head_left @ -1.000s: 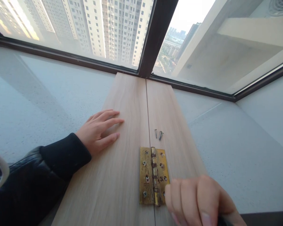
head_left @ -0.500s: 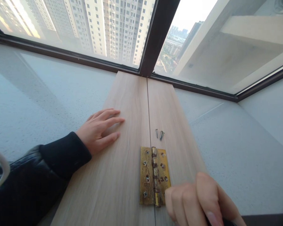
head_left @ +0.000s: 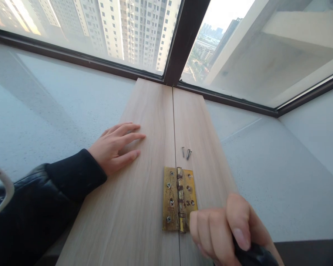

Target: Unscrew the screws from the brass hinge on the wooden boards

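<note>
Two light wooden boards (head_left: 152, 122) lie side by side on a pale sill. A brass hinge (head_left: 179, 199) spans their seam and has screws in several of its holes. Two loose screws (head_left: 186, 153) rest on the right board just beyond the hinge. My left hand (head_left: 116, 147) lies flat and open on the left board, fingers stretched toward the seam. My right hand (head_left: 224, 231) is wrapped round a dark handle (head_left: 252, 255) at the bottom edge, close to the hinge's lower right corner. The tool's tip is hidden behind my fingers.
The speckled pale sill (head_left: 280, 173) extends on both sides of the boards. A dark window frame (head_left: 183, 40) with a vertical post runs along the far edge. A white curved object (head_left: 1, 192) shows at the far left.
My right hand has shifted slightly left and up, and the dark handle now shows under its thumb. The view tilted a little. My left hand stays flat on the board.
</note>
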### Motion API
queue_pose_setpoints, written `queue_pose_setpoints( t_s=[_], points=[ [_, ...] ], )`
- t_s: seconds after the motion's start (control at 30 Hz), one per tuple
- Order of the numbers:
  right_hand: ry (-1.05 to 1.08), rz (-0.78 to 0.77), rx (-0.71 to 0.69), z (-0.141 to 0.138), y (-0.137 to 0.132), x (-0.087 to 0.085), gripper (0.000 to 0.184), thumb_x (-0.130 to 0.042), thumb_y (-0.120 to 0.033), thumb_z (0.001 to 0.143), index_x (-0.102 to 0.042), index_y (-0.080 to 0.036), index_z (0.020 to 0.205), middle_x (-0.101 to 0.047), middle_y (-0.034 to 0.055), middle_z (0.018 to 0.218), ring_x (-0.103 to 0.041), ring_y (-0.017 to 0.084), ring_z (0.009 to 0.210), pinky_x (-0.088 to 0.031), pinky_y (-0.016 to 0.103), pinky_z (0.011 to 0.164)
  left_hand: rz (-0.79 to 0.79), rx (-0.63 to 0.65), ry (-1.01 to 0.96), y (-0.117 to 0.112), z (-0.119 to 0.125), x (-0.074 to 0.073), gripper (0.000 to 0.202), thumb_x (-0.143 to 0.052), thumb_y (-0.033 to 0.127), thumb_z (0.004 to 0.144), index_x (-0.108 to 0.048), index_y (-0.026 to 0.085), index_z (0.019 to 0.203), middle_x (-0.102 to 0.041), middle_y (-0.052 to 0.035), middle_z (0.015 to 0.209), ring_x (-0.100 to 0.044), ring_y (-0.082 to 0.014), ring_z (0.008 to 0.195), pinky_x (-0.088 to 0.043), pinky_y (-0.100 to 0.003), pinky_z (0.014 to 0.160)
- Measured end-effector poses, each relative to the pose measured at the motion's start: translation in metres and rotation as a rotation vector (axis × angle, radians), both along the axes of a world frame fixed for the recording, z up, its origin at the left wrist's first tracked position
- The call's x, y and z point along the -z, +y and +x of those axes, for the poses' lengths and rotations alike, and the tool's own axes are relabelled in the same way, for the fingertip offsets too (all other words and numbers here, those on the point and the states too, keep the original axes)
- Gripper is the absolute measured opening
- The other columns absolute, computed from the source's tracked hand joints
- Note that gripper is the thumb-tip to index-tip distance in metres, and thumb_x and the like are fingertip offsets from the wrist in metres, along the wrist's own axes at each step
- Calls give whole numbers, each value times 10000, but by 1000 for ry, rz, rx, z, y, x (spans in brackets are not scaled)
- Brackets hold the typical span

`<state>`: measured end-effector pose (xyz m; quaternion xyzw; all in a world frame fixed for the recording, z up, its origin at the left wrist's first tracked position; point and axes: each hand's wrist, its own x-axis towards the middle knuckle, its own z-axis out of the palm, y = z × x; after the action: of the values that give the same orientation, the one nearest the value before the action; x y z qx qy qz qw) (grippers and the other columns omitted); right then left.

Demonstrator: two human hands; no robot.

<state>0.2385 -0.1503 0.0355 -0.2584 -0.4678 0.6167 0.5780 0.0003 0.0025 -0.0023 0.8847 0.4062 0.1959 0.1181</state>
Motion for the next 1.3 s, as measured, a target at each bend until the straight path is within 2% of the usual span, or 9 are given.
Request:
queue_pose_setpoints(
  t_s=[0.13,0.3,0.4,0.53,0.77,0.97,1.1,1.2,1.3],
  points=[
    [-72,130,62,15,-1,8,298,-593,-533,832,-675,-265,932,-527,-11,671,-474,132,567,-454,263,528,-6,-5,-2,0,0,0,447,-411,419,888,-555,205,1252,-468,-99,1386,-360,-293,1324,-316,-493,1067],
    [-54,8,89,-3,-6,-5,475,-304,-549,952,-678,-261,894,-337,-43,487,-356,129,429,-387,248,452,-9,-6,-9,0,0,1,450,-406,432,890,-548,212,1256,-467,-97,1392,-355,-288,1328,-307,-485,1072],
    [-10,-14,-12,-5,-3,-6,349,-437,-583,896,-620,-294,963,-310,-71,471,-309,122,411,-376,252,464,-16,-11,-10,0,0,2,444,-407,443,889,-542,232,1256,-462,-85,1400,-346,-287,1334,-301,-480,1076],
    [-91,120,-2,16,2,6,269,-620,-517,818,-639,-295,968,-523,-12,680,-501,148,600,-466,279,571,-17,-11,-5,0,0,2,440,-405,429,891,-542,226,1257,-458,-86,1401,-346,-285,1333,-299,-480,1076],
    [-67,112,-48,8,0,-5,465,-254,-481,982,-664,-265,948,-356,-42,482,-372,127,421,-399,272,483,-11,-5,-3,1,0,2,442,-407,430,892,-547,217,1253,-461,-92,1395,-353,-282,1327,-300,-479,1076],
    [-122,163,-109,13,3,-1,255,-574,-535,845,-595,-292,921,-430,-51,554,-423,122,492,-426,249,510,-6,-7,-8,0,0,3,434,-410,419,894,-548,218,1252,-463,-95,1395,-349,-281,1332,-308,-481,1069],
    [-197,275,-210,24,6,2,348,-391,-470,952,-662,-275,1049,-469,-7,601,-502,147,553,-484,262,527,-10,-11,-3,0,0,2,438,-416,420,888,-548,216,1253,-462,-100,1396,-355,-287,1326,-311,-490,1064],
    [-161,186,-226,18,7,-3,540,-210,-497,979,-690,-249,955,-388,-26,481,-428,145,442,-435,275,487,-10,-11,-2,0,0,1,436,-413,418,888,-548,216,1251,-462,-99,1395,-356,-287,1326,-311,-491,1064],
    [-106,83,-176,13,7,-5,425,-395,-614,895,-633,-263,916,-351,-59,464,-370,132,416,-383,268,469,-11,-11,-4,0,0,2,436,-409,423,892,-547,218,1250,-460,-95,1399,-349,-284,1331,-309,-487,1068]
  ],
)
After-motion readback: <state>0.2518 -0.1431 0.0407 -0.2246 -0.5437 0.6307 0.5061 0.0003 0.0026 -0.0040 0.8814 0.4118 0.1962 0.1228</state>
